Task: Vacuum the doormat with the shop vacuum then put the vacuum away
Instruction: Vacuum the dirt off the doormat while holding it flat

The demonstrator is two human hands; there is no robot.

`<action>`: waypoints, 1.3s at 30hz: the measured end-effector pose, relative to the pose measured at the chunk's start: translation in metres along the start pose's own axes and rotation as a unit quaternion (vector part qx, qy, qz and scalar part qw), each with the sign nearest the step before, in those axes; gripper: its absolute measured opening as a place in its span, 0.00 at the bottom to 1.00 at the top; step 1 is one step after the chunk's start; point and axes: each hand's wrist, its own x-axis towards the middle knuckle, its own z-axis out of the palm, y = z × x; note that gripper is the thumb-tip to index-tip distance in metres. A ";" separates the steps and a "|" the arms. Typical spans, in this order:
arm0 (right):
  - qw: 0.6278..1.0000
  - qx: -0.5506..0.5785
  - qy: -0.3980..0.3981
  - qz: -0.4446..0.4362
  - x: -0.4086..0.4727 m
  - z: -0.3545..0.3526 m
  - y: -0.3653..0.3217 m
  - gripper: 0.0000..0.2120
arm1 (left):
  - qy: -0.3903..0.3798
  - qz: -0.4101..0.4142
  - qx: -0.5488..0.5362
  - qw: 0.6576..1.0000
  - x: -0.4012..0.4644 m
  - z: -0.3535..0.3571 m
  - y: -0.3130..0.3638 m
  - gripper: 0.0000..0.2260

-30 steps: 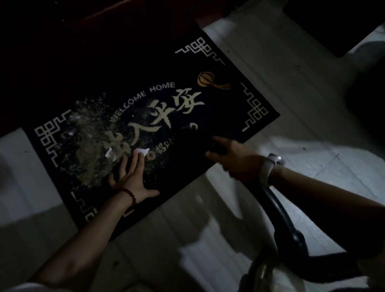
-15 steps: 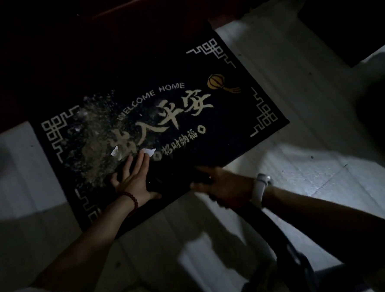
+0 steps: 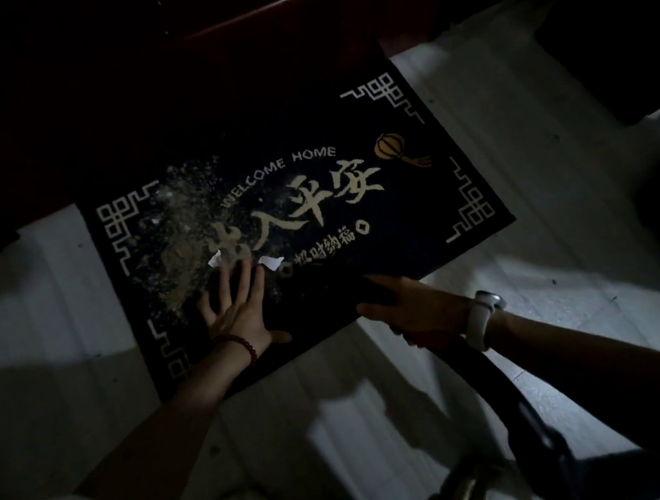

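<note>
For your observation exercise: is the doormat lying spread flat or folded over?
Spread flat. The doormat shows its whole printed face and all four corner patterns, and the left hand presses down on it.

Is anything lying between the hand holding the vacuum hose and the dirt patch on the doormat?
Yes. The left hand lies flat on the dark printed doormat, between the right hand gripping the black vacuum hose and the pale dirt patch. Two white paper scraps lie by its fingertips.

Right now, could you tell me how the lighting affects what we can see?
Head view: dim overall; the top is nearly black; bright patches on the floor; hard shadows cross it below the doormat; the vacuum hose nearly vanishes against shadow.
</note>
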 end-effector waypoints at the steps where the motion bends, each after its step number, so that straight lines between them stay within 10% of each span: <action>1: 1.000 -0.018 -0.013 -0.008 -0.001 -0.005 -0.003 0.22 | 0.005 -0.008 -0.006 1.000 -0.002 0.001 0.000 0.54; 8: 0.985 -0.029 0.165 -0.027 0.040 -0.055 -0.042 0.22 | -0.014 -0.039 -0.071 0.997 -0.001 0.002 -0.005 0.57; 16: 0.998 0.028 -0.055 -0.026 0.020 0.009 -0.039 0.16 | -0.013 -0.041 -0.079 0.996 0.000 0.007 -0.010 0.57; 21: 0.991 -0.012 0.127 -0.043 0.046 -0.045 -0.048 0.18 | 0.004 -0.024 -0.073 0.997 0.002 0.004 -0.006 0.56; 27: 0.998 0.047 -0.020 -0.024 0.024 0.017 -0.035 0.19 | -0.011 -0.026 -0.072 0.997 0.000 0.007 -0.010 0.57; 39: 0.997 0.049 0.020 -0.048 0.017 -0.009 -0.054 0.21 | 0.013 -0.024 -0.089 0.996 0.000 0.009 -0.010 0.58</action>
